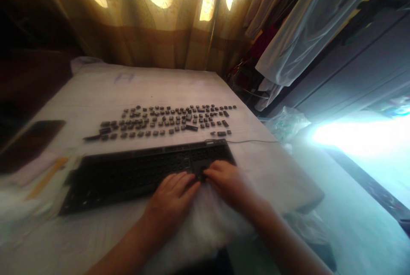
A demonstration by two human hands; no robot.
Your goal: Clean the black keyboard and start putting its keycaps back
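A black keyboard without many of its keycaps lies slightly slanted on the white-covered table. My left hand grips its front edge, fingers together over the top and thumb pointing right. Close beside it, my right hand bends over the keyboard's right section with thumb and fingers pinched. Whatever is between those fingertips is too small and blurred to make out. Behind the keyboard, several rows of loose dark keycaps are spread out, with a long spacebar-like keycap among them.
A thin cable runs right from the keyboard's back edge. On the left lie a dark flat object and a yellowish strip. Curtains hang behind the table. Clear plastic is off its right edge.
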